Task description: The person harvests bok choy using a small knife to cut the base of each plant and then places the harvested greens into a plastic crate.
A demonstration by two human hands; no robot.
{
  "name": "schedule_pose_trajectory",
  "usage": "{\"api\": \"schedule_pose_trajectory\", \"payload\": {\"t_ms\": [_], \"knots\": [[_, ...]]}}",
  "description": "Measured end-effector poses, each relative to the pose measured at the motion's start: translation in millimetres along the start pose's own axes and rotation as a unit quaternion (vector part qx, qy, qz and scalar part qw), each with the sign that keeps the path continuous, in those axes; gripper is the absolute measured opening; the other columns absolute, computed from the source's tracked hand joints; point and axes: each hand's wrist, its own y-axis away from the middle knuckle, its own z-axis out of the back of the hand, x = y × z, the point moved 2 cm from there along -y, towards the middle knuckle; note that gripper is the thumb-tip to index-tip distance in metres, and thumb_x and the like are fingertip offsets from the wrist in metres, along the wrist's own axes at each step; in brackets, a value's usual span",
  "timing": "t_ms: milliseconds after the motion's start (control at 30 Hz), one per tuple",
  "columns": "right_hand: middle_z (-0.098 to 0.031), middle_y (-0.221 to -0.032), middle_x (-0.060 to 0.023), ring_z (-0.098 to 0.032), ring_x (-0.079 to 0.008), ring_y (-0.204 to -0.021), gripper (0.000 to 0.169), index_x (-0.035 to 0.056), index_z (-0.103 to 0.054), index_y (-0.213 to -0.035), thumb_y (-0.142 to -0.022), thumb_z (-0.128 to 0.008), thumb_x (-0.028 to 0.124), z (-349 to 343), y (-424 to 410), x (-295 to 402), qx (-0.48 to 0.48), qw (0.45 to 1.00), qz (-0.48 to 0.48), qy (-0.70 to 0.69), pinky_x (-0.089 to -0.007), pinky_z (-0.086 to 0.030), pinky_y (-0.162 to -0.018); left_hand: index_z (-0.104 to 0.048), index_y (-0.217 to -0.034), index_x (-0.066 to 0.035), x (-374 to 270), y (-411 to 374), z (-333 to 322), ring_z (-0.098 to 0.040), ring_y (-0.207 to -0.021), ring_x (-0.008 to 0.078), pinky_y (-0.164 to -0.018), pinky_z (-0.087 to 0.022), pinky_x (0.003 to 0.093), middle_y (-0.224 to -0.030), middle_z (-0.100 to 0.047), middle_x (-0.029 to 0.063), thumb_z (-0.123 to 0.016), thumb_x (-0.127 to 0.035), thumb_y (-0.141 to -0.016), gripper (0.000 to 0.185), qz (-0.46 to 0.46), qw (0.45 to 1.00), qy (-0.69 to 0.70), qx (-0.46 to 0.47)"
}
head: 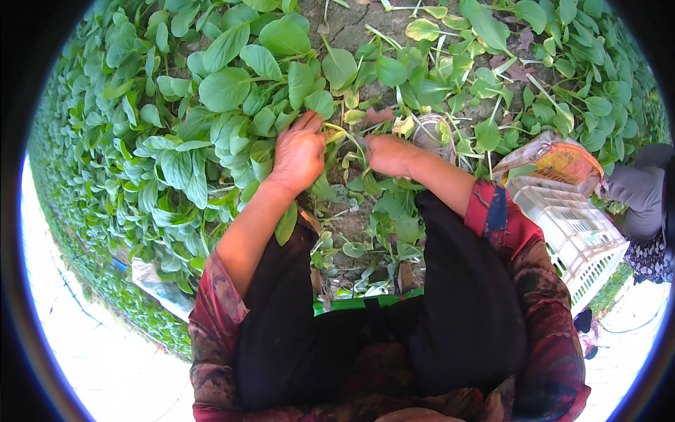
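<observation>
My left hand (299, 152) is curled around a leafy green plant (311, 82) with broad, rounded leaves, at the edge of a dense stand of greens. Its fingertips are partly hidden by leaves. Just to the right, my right hand (391, 155) is closed in a fist, low over the soil. A small greyish blade (360, 141) seems to stick out from its fingers towards the left hand; the rest of it is hidden in the fist. Pale yellow-green stems (341, 132) lie in the gap between the two hands.
Dense leafy greens (132, 121) fill the left. Cut and yellowing leaves (424, 30) litter the cracked soil (348, 21) ahead. At right stand a white plastic crate (572, 224) and an orange container (567, 161) partly covered with plastic. Another person's grey-clothed limb (635, 192) is beyond them.
</observation>
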Motion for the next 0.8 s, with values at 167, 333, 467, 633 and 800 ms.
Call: {"api": "schedule_pose_trajectory", "payload": {"t_ms": [167,333,467,633,800], "knots": [[-0.059,-0.07,-0.0119,-0.054,-0.02,-0.043,0.033,-0.0025,-0.05,-0.114,-0.085,-0.046,0.015,-1.0,28.2,-15.1,-0.038,0.981,-0.01,-0.189,-0.034,-0.046,-0.04,-0.064,-0.084,-0.002,10.7,9.3,1.0,-0.05,-0.116,0.0324,-0.102,-0.037,0.0421,-0.126,-0.055,0.0105,-0.065,-0.009,-0.071,0.014,0.073,0.978,0.194,-0.005],[-0.053,-0.064,-0.0008,-0.046,-0.0063,-0.04,0.031,0.0076,-0.052,-0.119,-0.09,-0.058,0.017,13.7,32.1,-12.7,-0.088,0.828,0.13,-0.538,-0.0211,-0.036,-0.035,-0.064,-0.09,-0.001,1.4,-4.4,13.6,-0.057,-0.108,0.0242,-0.094,-0.042,0.0338,-0.121,-0.058,0.0136,-0.068,-0.001,-0.075,0.015,0.095,0.888,0.449,-0.029],[-0.055,-0.064,-0.0012,-0.045,-0.0055,-0.04,0.028,0.0036,-0.057,-0.112,-0.086,-0.064,0.013,24.7,43.6,-0.8,-0.132,0.813,0.176,-0.539,-0.0203,-0.036,-0.036,-0.066,-0.089,0.0,-20.3,-12.3,22.9,-0.055,-0.105,0.0187,-0.093,-0.042,0.0325,-0.119,-0.058,0.0126,-0.067,-0.004,-0.078,0.012,0.095,0.832,0.546,0.008],[-0.055,-0.061,0.0009,-0.045,-0.0043,-0.04,0.017,0.003,-0.062,-0.096,-0.085,-0.066,0.015,36.2,64.3,-8.3,-0.17,0.803,0.22,-0.528,-0.0188,-0.032,-0.036,-0.043,-0.131,-0.001,-64.7,-33.4,47.6,-0.055,-0.106,0.0187,-0.092,-0.046,0.0367,-0.119,-0.053,0.0101,-0.069,0.002,-0.068,0.067,0.108,0.716,0.68,0.112],[-0.059,-0.065,0.0013,-0.043,-0.0023,-0.043,0.012,0.0043,-0.063,-0.092,-0.085,-0.066,0.013,49.9,81.4,0.7,-0.218,0.808,0.238,-0.493,-0.0179,-0.034,-0.038,-0.029,-0.14,-0.003,-78.6,-62.8,50.7,-0.051,-0.109,0.0215,-0.09,-0.046,0.0323,-0.127,-0.046,0.0124,-0.065,-0.007,-0.068,0.08,0.043,0.649,0.716,0.256]]}}
